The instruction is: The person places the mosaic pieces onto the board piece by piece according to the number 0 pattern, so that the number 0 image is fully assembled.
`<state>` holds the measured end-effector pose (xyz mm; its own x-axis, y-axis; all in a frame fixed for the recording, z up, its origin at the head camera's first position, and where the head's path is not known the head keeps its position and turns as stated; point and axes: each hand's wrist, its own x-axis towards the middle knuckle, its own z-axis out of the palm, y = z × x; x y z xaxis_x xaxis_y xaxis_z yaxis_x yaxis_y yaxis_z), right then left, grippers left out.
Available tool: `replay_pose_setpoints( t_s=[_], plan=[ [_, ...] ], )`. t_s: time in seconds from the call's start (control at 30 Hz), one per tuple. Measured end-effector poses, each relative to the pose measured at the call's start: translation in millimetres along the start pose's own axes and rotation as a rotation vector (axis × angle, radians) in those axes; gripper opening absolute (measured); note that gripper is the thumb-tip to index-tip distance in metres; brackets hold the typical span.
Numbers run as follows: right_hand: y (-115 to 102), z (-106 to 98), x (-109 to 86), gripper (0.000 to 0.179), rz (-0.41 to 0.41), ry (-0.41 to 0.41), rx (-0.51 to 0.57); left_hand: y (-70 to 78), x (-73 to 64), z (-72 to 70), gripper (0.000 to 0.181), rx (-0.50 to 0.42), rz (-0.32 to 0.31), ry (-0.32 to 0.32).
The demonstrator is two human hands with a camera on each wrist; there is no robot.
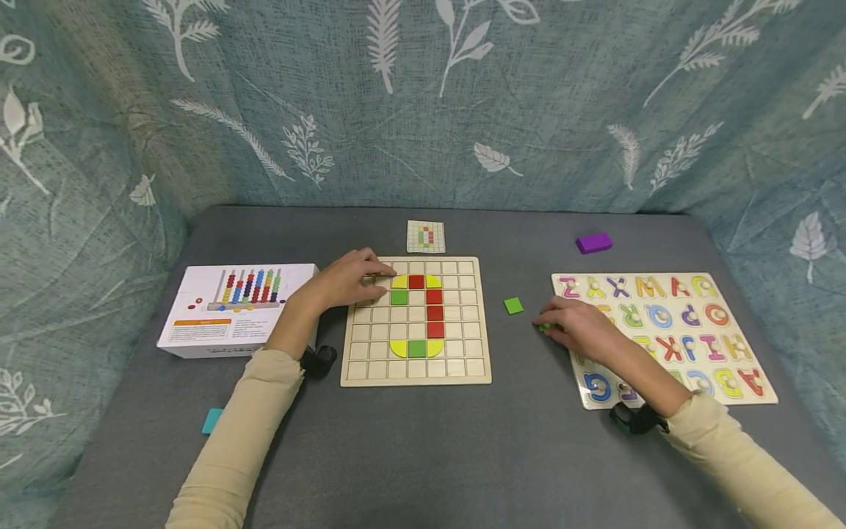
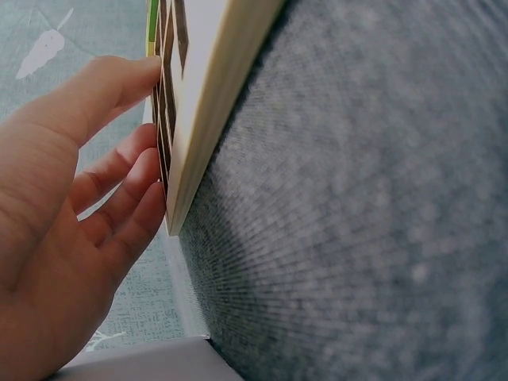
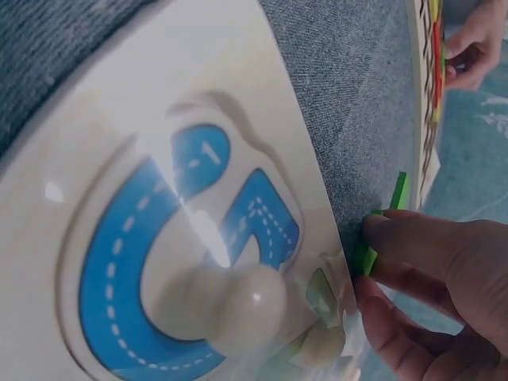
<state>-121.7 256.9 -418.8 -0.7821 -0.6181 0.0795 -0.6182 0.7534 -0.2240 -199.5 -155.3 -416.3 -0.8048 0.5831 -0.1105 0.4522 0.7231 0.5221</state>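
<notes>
My left hand [image 1: 340, 281] rests its fingertips and thumb on the upper left of a wooden grid board [image 1: 371, 369], its fingers loosely bent. On the grid, red tiles [image 1: 434, 314], green square tiles [image 1: 417, 349] and rounded yellow tiles [image 1: 398, 348] form a ring-like shape. Beside the letter puzzle's left edge, my right hand [image 1: 584, 330] pinches a green tile [image 3: 366, 259] between thumb and fingers. Another green square tile [image 1: 513, 306] lies on the table between that hand and the grid board. The left wrist view shows the fingers [image 2: 127, 171] against the board's face.
A wooden letter puzzle [image 1: 767, 391] with knobbed letters lies under the right forearm. Left of the grid board is a white box [image 1: 173, 308] picturing beads. A small pattern card [image 1: 426, 236] lies behind the board, a purple block [image 1: 594, 243] back right, a teal piece [image 1: 211, 421] front left.
</notes>
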Motion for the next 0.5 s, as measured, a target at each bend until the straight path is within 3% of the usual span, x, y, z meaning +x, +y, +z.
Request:
replay_pose_setpoints(
  t_s=[0.27,0.5],
  plan=[
    [3,2,5.7,0.023,-0.014,0.045,0.026,0.1,0.6,-0.8,0.037,-0.001,-0.008,-0.003],
    [-15,0,30.6,0.019,-0.122,0.156,0.119,0.2,1.1,-0.4,0.037,-0.001,-0.006,-0.004]
  ],
)
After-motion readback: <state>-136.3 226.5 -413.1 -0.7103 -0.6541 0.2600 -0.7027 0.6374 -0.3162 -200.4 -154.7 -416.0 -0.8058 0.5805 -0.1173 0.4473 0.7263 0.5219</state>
